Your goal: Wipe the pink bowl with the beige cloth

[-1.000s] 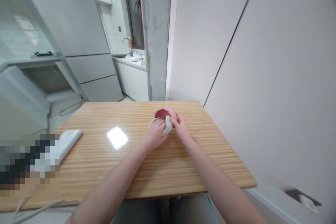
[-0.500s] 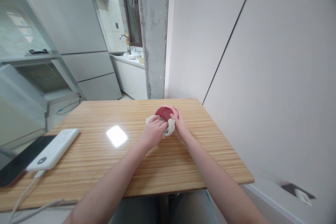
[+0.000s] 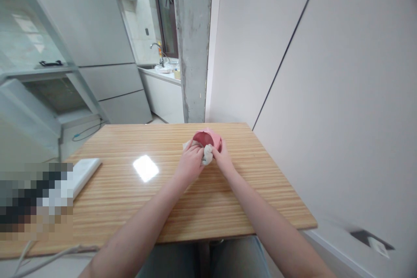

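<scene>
Two hands, left hand (image 3: 190, 161) and right hand (image 3: 222, 158), grip crumpled white cloth (image 3: 207, 155) against round pink bowl (image 3: 206, 138).

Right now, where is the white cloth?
In the head view, the white cloth is bunched between the left hand and right hand, against the pink bowl on the wooden table's far side.

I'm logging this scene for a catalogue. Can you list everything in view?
bowl: one, pink, far middle of the table, tipped toward the camera
cloth: one, white, at the bowl's rim, between both hands
table: one, light wood, centre
power bank: one, white, table's left edge
cable: one, white, lower left
fridge: one, grey, back left
pillar: one, grey concrete, behind the table
tap: one, metal, far counter
left hand: one, grip on the cloth
right hand: one, on bowl and cloth
</scene>
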Action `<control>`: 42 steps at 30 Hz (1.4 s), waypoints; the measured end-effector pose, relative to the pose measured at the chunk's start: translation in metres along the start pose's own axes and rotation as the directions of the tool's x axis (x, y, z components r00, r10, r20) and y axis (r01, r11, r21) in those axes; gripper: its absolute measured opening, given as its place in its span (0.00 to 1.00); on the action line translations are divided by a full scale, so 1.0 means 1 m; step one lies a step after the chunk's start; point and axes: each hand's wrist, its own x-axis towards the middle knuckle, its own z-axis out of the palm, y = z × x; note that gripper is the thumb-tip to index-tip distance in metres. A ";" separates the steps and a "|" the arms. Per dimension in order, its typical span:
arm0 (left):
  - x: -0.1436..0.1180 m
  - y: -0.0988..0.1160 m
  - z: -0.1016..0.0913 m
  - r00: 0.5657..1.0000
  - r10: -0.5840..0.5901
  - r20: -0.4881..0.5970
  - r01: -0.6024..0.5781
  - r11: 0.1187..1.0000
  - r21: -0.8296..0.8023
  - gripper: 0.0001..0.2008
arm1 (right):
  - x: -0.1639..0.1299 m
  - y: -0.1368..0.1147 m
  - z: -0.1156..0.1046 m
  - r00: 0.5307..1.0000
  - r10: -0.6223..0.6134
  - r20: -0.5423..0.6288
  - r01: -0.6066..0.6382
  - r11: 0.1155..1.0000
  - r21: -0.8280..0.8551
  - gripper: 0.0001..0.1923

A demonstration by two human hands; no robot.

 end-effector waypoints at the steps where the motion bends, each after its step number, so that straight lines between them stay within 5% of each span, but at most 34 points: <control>1: 0.000 -0.001 0.002 1.000 0.009 0.005 -0.009 1.000 -0.012 0.12 | -0.002 -0.001 0.003 1.000 0.000 -0.005 0.000 1.000 -0.011 0.36; 9: 0.000 0.003 0.003 0.993 0.101 0.061 -0.094 0.990 -0.105 0.13 | 0.005 -0.018 -0.005 0.996 -0.038 -0.086 0.027 0.992 -0.126 0.30; 12: -0.001 0.004 -0.001 0.988 0.125 0.090 -0.119 0.990 -0.069 0.17 | 0.016 -0.020 -0.019 1.000 0.026 -0.010 -0.027 0.991 -0.127 0.27; 16: -0.001 0.003 -0.009 0.985 0.135 0.112 -0.132 0.991 -0.032 0.17 | 0.016 -0.017 -0.016 0.989 0.144 0.034 -0.144 0.990 -0.004 0.32; 21: -0.001 0.003 -0.013 0.999 0.029 -0.035 -0.029 1.000 -0.002 0.18 | 0.000 -0.016 0.007 0.985 0.123 0.120 -0.143 0.973 0.179 0.35; 28: -0.001 0.006 -0.007 0.987 0.137 0.087 -0.130 0.989 -0.074 0.18 | 0.019 -0.022 -0.021 0.995 0.035 0.097 -0.031 0.999 -0.037 0.28; 31: -0.001 0.006 -0.008 0.984 0.135 0.116 -0.130 0.990 -0.056 0.17 | 0.021 -0.019 -0.022 0.989 0.079 0.126 -0.081 0.997 0.009 0.28; 37: -0.001 0.002 -0.011 0.999 0.034 0.003 -0.034 0.999 -0.010 0.18 | 0.002 -0.017 0.003 0.951 0.221 0.214 -0.264 0.944 0.197 0.38; 42: 0.000 0.006 -0.005 0.997 0.037 0.066 -0.034 0.999 -0.033 0.15 | 0.008 -0.021 -0.011 0.986 0.132 0.105 -0.141 0.987 0.082 0.33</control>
